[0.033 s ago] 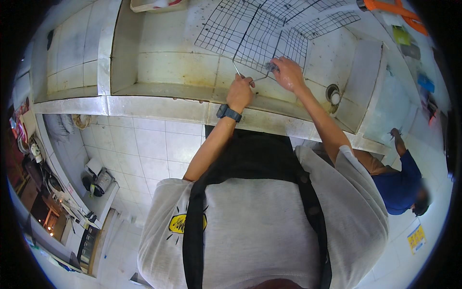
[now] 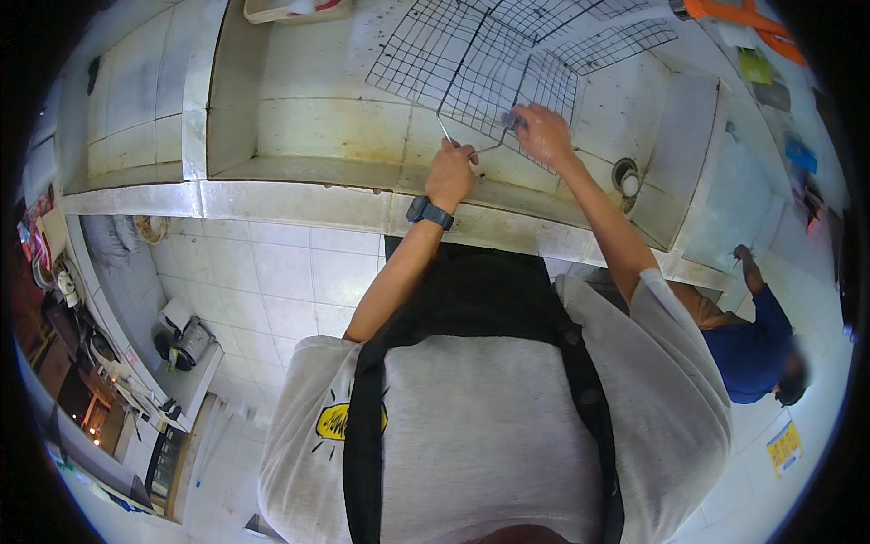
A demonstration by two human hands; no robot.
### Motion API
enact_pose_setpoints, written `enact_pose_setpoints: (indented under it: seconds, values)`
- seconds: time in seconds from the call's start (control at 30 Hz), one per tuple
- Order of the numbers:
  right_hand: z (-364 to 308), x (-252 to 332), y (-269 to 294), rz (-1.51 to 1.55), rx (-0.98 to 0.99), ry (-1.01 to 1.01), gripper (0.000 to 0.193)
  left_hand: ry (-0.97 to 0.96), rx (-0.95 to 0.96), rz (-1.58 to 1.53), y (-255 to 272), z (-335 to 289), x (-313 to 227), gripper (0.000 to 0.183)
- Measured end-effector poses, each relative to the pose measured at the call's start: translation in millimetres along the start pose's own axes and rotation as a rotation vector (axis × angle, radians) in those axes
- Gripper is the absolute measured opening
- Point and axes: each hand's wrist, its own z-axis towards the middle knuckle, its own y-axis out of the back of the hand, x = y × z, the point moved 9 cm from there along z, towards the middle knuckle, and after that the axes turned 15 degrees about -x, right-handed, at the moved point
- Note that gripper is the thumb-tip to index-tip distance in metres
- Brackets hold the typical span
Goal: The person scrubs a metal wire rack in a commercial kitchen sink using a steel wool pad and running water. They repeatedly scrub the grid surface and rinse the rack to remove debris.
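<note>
Gripping wire handle, left hand (image 2: 450, 174) closed, fingers wrapped tight. Wire grill rack (image 2: 507, 63) lies open in tiled sink (image 2: 308, 127), at 12 o'clock. Right hand (image 2: 544, 134) at 1 o'clock, fingers curled on small scrubber against mesh. Risk: wet handle twists, rack slips, mesh snags fingers.

- Hinged wire grill basket (image 2: 494, 63), dark thin metal mesh in a square grid, two panels opened apart, lying tilted inside the stained white tiled sink basin.
- Its bent wire handle (image 2: 453, 140) points toward the person, gripped at the near end; the mesh's near right edge is also held.
</note>
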Motion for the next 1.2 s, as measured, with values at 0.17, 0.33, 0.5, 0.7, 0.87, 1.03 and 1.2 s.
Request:
enact_pose_setpoints:
  seconds: [0.17,0.33,0.5,0.7,0.87,1.03,1.2]
  values:
    - [14.7,-12.7,-5.8,-0.098,-0.010,-0.146,0.028,0.014,-0.011,0.067,5.2,5.1,-9.0,0.024]
    - [3.7,4.3,4.4,0.011,-0.047,0.009,0.024,-0.023,-0.021,0.025,3.3,3.8,-4.3,0.023]
    - [22.1,-10.3,2.4,-0.146,-0.212,-0.112,0.023,-0.043,-0.010,0.024,1.0,3.6,-6.5,0.021]
    - [1.8,5.2,-2.2,0.098,-0.112,0.017,0.023,-0.034,-0.022,0.011,-1.7,7.3,-2.1,0.019]
    - [25.7,-13.4,-9.0,-0.113,-0.117,-0.103,0.024,-0.005,0.004,0.045,1.5,5.0,-8.4,0.018]
    - [7.1,0.6,-8.6,0.056,-0.054,-0.045,0.024,-0.028,-0.044,0.037,1.9,4.3,-2.8,0.018]
    - [24.1,-23.9,-12.5,-0.079,-0.031,-0.123,0.026,-0.044,-0.029,0.043,0.6,6.7,-8.5,0.011]
